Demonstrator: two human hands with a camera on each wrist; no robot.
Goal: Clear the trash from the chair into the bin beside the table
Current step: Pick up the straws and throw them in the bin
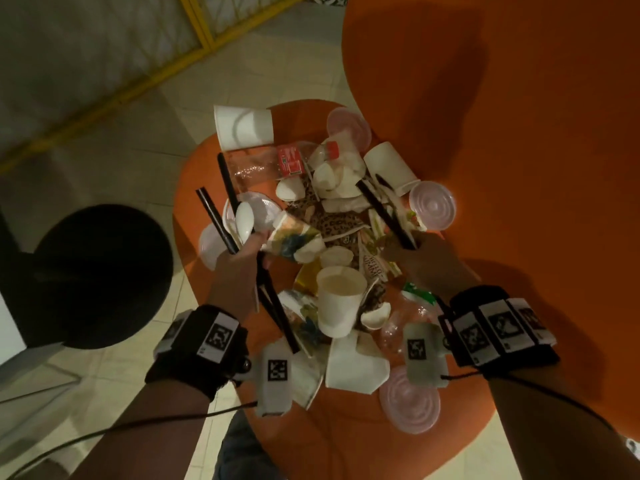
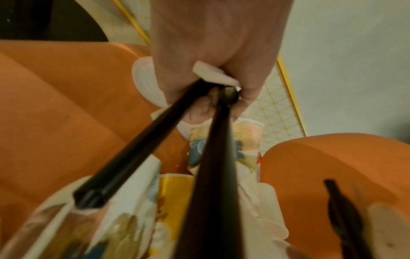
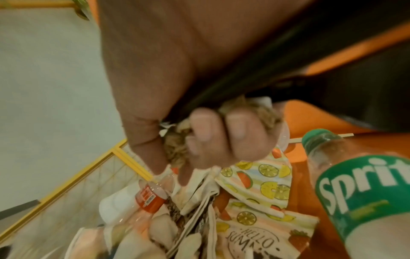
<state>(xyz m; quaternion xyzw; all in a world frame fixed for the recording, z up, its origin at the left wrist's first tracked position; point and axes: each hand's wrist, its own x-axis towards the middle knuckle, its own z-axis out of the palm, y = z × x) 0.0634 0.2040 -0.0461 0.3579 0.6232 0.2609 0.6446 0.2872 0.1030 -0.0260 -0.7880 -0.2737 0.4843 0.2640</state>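
Observation:
Trash is piled on the orange chair seat [image 1: 346,427]: paper cups, plastic lids, bottles, printed wrappers. My left hand [image 1: 242,261] grips two black straws [image 1: 211,216] together with a white plastic spoon [image 1: 244,218], beside a crumpled printed cup [image 1: 294,237]. In the left wrist view the left hand [image 2: 210,52] is curled round the black straws [image 2: 142,150]. My right hand [image 1: 419,254] holds other black straws [image 1: 384,213] over the pile's right side. Its fingers [image 3: 210,140] are also clenched on crumpled leopard-print paper [image 3: 177,150], with fruit-print paper [image 3: 261,177] hanging below.
A black round bin [image 1: 100,275] stands on the tiled floor left of the chair. The orange chair back [image 1: 519,116] rises at the right. A white cup [image 1: 339,299] stands upright mid-pile. A Sprite bottle [image 3: 363,192] lies near my right hand. A yellow-framed panel [image 1: 156,74] runs behind.

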